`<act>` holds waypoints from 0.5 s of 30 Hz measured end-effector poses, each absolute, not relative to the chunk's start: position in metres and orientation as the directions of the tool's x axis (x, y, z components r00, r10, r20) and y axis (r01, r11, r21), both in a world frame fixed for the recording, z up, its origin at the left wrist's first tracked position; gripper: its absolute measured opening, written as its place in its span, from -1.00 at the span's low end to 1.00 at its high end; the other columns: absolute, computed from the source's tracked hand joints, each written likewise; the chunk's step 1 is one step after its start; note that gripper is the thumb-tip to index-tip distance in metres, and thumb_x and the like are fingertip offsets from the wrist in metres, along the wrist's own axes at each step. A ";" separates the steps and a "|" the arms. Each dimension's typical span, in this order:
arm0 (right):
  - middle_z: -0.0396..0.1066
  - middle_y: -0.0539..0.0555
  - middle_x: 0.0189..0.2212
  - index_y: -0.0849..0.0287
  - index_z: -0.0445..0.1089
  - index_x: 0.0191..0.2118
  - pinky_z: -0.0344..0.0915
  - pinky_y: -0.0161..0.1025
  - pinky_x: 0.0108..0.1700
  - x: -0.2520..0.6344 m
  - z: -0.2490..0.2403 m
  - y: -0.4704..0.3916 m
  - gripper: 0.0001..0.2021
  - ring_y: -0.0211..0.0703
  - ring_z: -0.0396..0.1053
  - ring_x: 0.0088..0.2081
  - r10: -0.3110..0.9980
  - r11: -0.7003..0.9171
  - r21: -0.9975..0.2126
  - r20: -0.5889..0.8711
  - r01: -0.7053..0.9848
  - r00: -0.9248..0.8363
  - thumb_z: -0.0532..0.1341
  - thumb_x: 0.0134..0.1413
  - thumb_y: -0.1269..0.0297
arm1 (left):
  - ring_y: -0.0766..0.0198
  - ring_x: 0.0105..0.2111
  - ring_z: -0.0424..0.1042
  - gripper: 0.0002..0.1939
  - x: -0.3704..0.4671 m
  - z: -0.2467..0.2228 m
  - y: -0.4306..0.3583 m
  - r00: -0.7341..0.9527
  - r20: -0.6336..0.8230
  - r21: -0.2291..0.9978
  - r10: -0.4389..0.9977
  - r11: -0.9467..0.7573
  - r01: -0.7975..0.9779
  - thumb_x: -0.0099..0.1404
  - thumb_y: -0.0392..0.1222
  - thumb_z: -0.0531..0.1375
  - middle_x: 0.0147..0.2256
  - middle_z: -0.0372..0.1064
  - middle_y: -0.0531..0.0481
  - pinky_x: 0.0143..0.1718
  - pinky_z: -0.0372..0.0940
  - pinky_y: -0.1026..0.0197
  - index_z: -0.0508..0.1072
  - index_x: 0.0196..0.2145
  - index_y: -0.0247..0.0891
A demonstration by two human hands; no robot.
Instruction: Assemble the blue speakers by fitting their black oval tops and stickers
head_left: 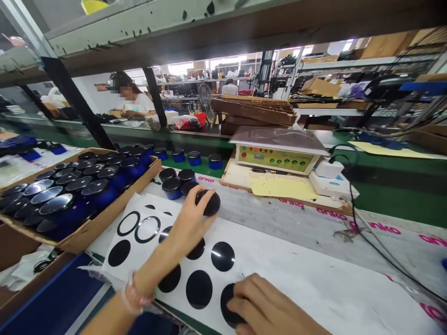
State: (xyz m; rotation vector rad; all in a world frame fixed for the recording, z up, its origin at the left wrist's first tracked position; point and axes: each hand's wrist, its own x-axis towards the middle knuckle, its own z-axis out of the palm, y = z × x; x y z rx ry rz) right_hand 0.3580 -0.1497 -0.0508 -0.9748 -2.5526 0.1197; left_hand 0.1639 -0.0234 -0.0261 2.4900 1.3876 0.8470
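My left hand (pixel 193 211) is wrapped around a round black-topped cylinder (pixel 212 203), tilted and lifted over the far edge of a white backing sheet (pixel 296 274). Black round stickers (pixel 199 289) lie on that sheet in rows, with a few bare black rings (pixel 147 229) at its left end. At the near side of the sheet, my right hand (pixel 260 302) has its fingers bent and closed at a black disc (pixel 228 302), covering its right part. Just behind my left hand stand several blue cylinders with glossy black tops (pixel 172 187).
A cardboard tray (pixel 101 215) full of blue, black-topped cylinders stands at left. More cylinders (pixel 194 158) line the green conveyor (pixel 391 197). A control box (pixel 275 153) with buttons sits behind, its cables trailing right. Across the line a person (pixel 139 100) works. A shelf (pixel 174 35) hangs overhead.
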 end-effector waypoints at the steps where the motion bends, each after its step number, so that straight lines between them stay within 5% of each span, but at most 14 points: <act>1: 0.39 0.07 -0.26 0.17 0.32 -0.15 0.32 -0.22 -0.26 0.350 -0.059 -0.143 -0.83 -0.10 0.31 -0.28 0.646 0.761 -0.225 0.349 0.608 -0.679 0.23 0.13 0.31 | 0.12 0.16 0.15 -0.49 0.167 -0.030 -0.039 0.331 0.428 0.460 0.841 -0.517 0.722 0.32 -0.22 0.10 0.13 0.01 -0.18 0.17 0.12 -0.02 0.07 0.19 -0.16; 4: 0.38 0.06 -0.29 0.16 0.33 -0.19 0.30 -0.19 -0.32 0.336 -0.077 -0.130 -0.62 -0.08 0.28 -0.32 0.639 0.765 -0.197 0.348 0.613 -0.686 0.39 -0.10 0.12 | 0.10 0.12 0.19 -0.48 0.175 -0.044 -0.078 0.055 0.358 0.773 0.932 -0.329 0.542 0.26 -0.13 0.18 0.07 0.06 -0.09 0.10 0.21 -0.01 0.12 0.14 -0.04; 6: 0.36 0.07 -0.32 0.16 0.33 -0.23 0.28 -0.19 -0.34 0.334 -0.078 -0.126 -0.62 -0.07 0.27 -0.33 0.636 0.769 -0.168 0.301 0.616 -0.711 0.42 -0.15 0.13 | 0.07 0.14 0.14 -0.48 0.177 -0.055 -0.092 -0.012 0.291 0.858 0.957 -0.256 0.445 0.24 -0.13 0.19 0.07 0.06 -0.06 0.13 0.16 -0.06 0.14 0.12 -0.02; 11: 0.34 0.09 -0.31 0.17 0.32 -0.29 0.26 -0.22 -0.26 0.339 -0.048 -0.127 -0.80 -0.09 0.26 -0.28 0.623 0.782 -0.192 0.219 0.592 -0.751 0.35 -0.02 0.33 | 0.09 0.10 0.17 -0.48 0.179 -0.067 -0.095 0.034 0.297 0.855 0.954 -0.281 0.436 0.22 -0.15 0.21 0.04 0.05 -0.02 0.15 0.10 -0.08 0.19 0.11 0.02; 15: 0.31 0.03 -0.42 0.16 0.30 -0.39 0.23 -0.23 -0.36 0.340 -0.027 -0.132 -0.92 -0.14 0.23 -0.39 0.566 0.823 -0.088 0.228 0.562 -0.792 0.20 0.11 0.42 | 0.12 0.09 0.18 -0.48 0.180 -0.064 -0.093 0.055 0.291 0.847 0.955 -0.284 0.449 0.24 -0.17 0.21 0.03 0.05 0.00 0.14 0.12 -0.05 0.17 0.12 0.06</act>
